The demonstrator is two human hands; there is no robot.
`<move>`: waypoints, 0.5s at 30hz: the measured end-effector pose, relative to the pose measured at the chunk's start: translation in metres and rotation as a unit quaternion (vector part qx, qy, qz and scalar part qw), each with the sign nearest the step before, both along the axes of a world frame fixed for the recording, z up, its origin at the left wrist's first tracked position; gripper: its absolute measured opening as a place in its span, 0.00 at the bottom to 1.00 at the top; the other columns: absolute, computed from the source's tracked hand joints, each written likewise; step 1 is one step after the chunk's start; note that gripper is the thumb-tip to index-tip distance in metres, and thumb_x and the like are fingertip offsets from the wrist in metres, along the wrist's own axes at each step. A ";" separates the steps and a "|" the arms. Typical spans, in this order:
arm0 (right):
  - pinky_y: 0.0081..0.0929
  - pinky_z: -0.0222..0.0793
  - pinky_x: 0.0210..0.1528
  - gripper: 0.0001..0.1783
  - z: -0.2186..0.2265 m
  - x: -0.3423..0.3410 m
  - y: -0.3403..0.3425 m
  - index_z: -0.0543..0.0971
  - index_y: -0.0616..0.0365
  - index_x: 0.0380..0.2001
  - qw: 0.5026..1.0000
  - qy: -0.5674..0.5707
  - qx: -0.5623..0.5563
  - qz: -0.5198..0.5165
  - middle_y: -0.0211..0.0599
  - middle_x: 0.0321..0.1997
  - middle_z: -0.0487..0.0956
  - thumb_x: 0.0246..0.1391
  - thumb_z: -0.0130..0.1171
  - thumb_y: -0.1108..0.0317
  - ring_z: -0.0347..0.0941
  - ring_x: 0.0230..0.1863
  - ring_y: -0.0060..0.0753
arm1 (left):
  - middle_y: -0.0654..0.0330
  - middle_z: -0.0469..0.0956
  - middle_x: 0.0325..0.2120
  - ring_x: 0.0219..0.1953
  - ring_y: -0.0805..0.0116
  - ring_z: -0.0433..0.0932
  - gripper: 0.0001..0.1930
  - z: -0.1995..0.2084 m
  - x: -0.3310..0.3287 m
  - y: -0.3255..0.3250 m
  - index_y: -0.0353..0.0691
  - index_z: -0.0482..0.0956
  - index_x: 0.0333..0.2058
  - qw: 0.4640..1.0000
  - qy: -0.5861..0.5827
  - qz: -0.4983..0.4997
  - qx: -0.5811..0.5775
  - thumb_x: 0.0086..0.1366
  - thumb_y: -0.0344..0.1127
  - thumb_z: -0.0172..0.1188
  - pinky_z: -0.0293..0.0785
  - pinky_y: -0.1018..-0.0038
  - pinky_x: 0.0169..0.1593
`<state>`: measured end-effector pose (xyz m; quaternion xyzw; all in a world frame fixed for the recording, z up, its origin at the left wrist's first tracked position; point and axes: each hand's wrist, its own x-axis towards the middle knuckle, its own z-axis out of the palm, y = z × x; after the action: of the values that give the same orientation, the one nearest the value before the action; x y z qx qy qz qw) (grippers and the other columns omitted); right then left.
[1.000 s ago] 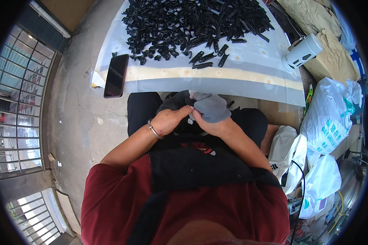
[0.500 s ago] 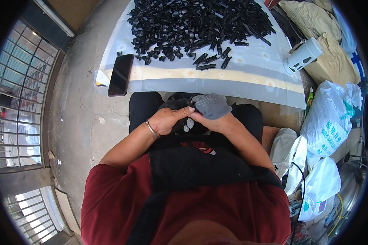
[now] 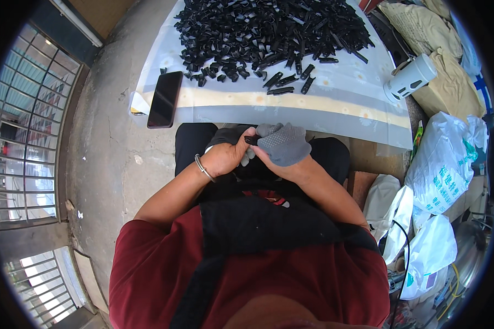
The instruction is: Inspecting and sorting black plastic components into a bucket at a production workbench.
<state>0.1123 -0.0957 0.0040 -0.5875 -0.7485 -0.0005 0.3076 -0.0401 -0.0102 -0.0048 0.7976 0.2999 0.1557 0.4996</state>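
My left hand (image 3: 225, 158), bare, bracelet on wrist, pinches small black plastic piece (image 3: 252, 140) over lap. My right hand (image 3: 284, 146), in grey glove, curls closed around same piece's other end. Black phone (image 3: 164, 99) lies at sheet's (image 3: 340, 101) near left corner. Heap of black pieces (image 3: 269, 30) covers sheet's far half. White cylinder (image 3: 410, 78) at right edge.

A pale sheet (image 3: 335, 104) covers the floor (image 3: 110, 164). Black parts (image 3: 269, 30) are heaped at its 12 o'clock, a phone (image 3: 164, 99) lies at 9, a white cylinder (image 3: 410, 78) at 3.
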 end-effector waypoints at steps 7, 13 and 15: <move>0.37 0.64 0.36 0.12 0.009 0.013 -0.014 0.75 0.58 0.28 0.995 0.089 -0.036 -0.027 0.39 0.30 0.74 0.49 0.54 0.60 0.70 0.34 0.44 | 0.63 0.74 0.22 0.26 0.67 0.71 0.22 0.000 -0.003 0.006 0.33 0.75 0.31 0.967 -0.072 0.072 -0.233 0.65 0.48 0.41 0.68 0.71 0.36; 0.35 0.63 0.39 0.13 0.007 0.013 -0.015 0.75 0.59 0.31 0.999 0.005 -0.034 -0.033 0.39 0.32 0.74 0.47 0.56 0.60 0.68 0.37 0.43 | 0.54 0.74 0.27 0.31 0.60 0.72 0.20 0.000 0.003 0.007 0.33 0.73 0.35 0.993 -0.065 0.041 -0.084 0.65 0.46 0.42 0.67 0.68 0.39; 0.36 0.62 0.41 0.13 0.009 0.011 -0.013 0.74 0.58 0.32 0.998 -0.009 -0.038 -0.041 0.39 0.34 0.73 0.47 0.56 0.61 0.68 0.38 0.44 | 0.50 0.74 0.29 0.33 0.56 0.72 0.19 -0.004 0.003 0.006 0.33 0.73 0.35 0.998 -0.047 0.035 -0.029 0.65 0.45 0.41 0.66 0.66 0.41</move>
<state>0.1229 -0.1084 0.0126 -0.6286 -0.7261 0.0100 0.2783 -0.0368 -0.0042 -0.0090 0.7636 0.3081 0.2020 0.5303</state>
